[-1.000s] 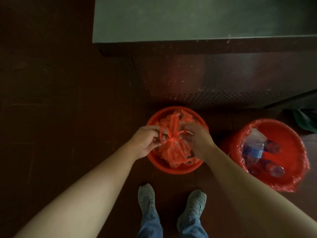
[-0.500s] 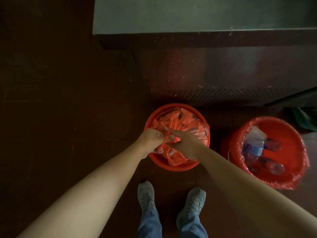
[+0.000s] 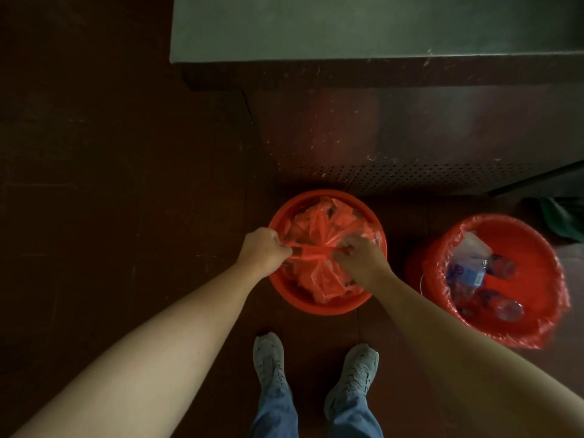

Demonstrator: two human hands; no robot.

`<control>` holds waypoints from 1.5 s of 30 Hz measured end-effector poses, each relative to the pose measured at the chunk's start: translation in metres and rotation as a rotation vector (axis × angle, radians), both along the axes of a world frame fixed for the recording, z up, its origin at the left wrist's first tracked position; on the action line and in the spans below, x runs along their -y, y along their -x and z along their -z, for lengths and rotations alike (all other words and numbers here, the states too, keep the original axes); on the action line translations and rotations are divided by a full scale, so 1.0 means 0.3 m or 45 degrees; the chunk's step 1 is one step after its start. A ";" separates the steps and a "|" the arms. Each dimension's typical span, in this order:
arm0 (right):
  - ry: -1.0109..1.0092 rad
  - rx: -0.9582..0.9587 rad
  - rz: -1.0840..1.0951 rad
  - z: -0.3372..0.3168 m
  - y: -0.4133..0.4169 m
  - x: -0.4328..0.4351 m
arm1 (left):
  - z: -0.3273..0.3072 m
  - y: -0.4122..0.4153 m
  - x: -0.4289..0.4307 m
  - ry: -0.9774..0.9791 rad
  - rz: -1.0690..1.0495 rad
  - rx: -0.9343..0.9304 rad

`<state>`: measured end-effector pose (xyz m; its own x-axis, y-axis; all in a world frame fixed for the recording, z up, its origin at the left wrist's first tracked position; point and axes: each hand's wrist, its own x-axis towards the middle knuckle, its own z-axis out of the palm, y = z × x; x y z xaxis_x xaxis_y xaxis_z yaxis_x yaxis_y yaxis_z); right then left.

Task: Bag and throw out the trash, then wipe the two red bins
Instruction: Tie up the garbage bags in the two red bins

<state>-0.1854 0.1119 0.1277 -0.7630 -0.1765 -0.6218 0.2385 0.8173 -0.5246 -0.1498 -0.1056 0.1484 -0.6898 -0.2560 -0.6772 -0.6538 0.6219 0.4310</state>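
Looking down from my head, both my hands are over the nearer red bin (image 3: 286, 298), which stands on the dark floor (image 3: 110, 184) right in front of my feet. My left hand (image 3: 264, 249) is curled into a fist at the bin's left rim, gripping one end of the red bag (image 3: 316, 222) that sits inside it. My right hand (image 3: 360, 262) is over the right half of the bin, its fingers bent and pinching the other end. The hands are apart, and between them a twisted strip (image 3: 311, 249) of the bag's plastic runs straight and tight from one grip to the other. Around that strip the bag is gathered and crumpled, with loose flaps fanning toward the far rim and toward me. I can't make out what is inside the bag.

The second red bin (image 3: 420, 267) stands to my right, apart from the first. Its liner (image 3: 551, 311) is folded out over the rim and is open. Plastic bottles (image 3: 469, 273) lie inside it, one with a blue and white label.

Beyond the nearer bin is a dark cabinet (image 3: 410, 137) with a band of small holes along its base and a grey top (image 3: 347, 26). Something green (image 3: 562, 219) lies at the right edge of view, behind the second bin; I can't tell what it is.

At the bottom are my grey shoes (image 3: 268, 358), side by side just short of the nearer bin, and my blue jeans (image 3: 278, 415).
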 end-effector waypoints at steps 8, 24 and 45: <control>0.089 0.205 1.057 0.019 0.014 -0.050 | 0.018 0.001 0.022 0.259 -0.066 0.115; 0.249 0.635 1.676 0.076 -0.003 -0.118 | 0.089 -0.054 0.055 0.342 -0.030 0.128; 0.081 0.313 0.803 -0.097 -0.025 -0.175 | -0.061 0.049 -0.075 0.089 0.178 0.102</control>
<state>-0.1779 0.1643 0.1569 -0.5698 0.2142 -0.7934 0.7778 0.4521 -0.4366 -0.1646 -0.0831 0.1666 -0.6664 -0.2099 -0.7154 -0.5896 0.7357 0.3334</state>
